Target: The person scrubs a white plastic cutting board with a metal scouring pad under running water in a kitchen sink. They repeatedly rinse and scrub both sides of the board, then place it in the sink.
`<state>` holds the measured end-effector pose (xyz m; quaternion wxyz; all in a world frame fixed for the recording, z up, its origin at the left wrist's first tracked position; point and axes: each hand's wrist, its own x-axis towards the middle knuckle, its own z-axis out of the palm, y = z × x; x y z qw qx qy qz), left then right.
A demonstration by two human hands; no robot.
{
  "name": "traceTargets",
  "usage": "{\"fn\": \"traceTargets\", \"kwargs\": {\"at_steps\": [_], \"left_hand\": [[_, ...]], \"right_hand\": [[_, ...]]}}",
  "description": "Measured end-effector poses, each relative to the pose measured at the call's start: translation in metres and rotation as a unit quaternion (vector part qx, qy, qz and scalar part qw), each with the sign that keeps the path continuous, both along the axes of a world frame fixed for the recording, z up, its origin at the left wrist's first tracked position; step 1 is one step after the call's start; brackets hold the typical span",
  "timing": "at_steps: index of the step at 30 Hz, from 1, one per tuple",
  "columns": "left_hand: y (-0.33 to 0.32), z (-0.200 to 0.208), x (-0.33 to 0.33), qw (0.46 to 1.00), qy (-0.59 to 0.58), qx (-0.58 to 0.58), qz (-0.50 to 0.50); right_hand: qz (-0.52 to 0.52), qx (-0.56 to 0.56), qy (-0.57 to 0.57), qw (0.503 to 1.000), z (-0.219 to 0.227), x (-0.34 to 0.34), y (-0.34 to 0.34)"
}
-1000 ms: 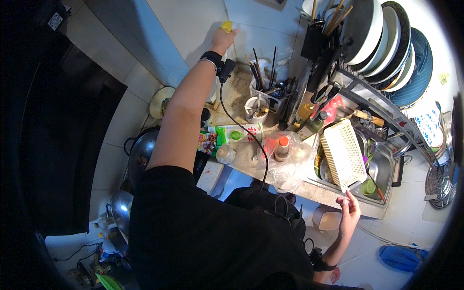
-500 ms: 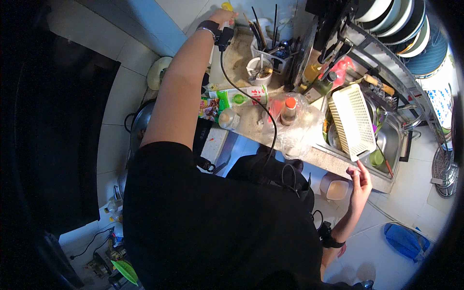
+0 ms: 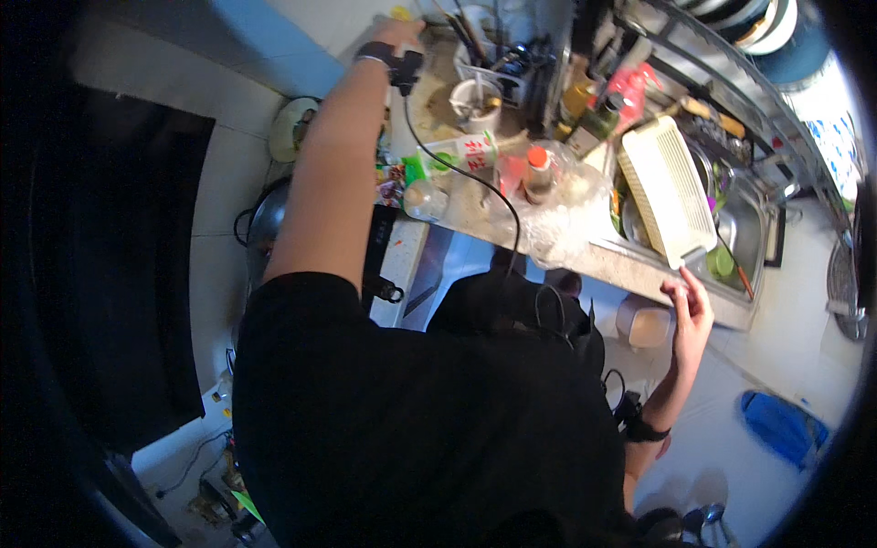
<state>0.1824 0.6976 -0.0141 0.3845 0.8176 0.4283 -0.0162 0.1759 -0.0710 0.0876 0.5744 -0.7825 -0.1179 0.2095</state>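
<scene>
My left hand reaches far across the counter, its fingers closed at a yellow-topped thing; what lies below the yellow top is mostly hidden and blurred. My right hand is at the counter's front edge by the sink. Its fingers are loosely bent and apart, holding nothing. The index fingertip is at the near end of a cream plastic basket, but I cannot tell whether it touches. The basket rests tilted over the sink.
An orange-capped bottle stands by a clear plastic bag. Nearer my left arm are a clear jar and a green-white packet. Behind are a white pot and a utensil holder. A dish rack overhangs the right.
The view has shifted and blurred slightly. My left hand stays by the yellow-topped thing, and my right hand stays by the basket's near end.
</scene>
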Motion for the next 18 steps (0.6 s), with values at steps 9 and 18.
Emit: {"fn": "traceTargets", "kwargs": {"at_steps": [9, 18], "left_hand": [[-0.014, 0.072, -0.017, 0.910, -0.346, 0.004, 0.229], [-0.199, 0.184, -0.061, 0.778, -0.539, 0.173, 0.275]], "right_hand": [[0.048, 0.022, 0.033, 0.998, -0.005, 0.035, -0.034], [0.133, 0.026, 0.068, 0.989, -0.040, 0.083, -0.093]]}}
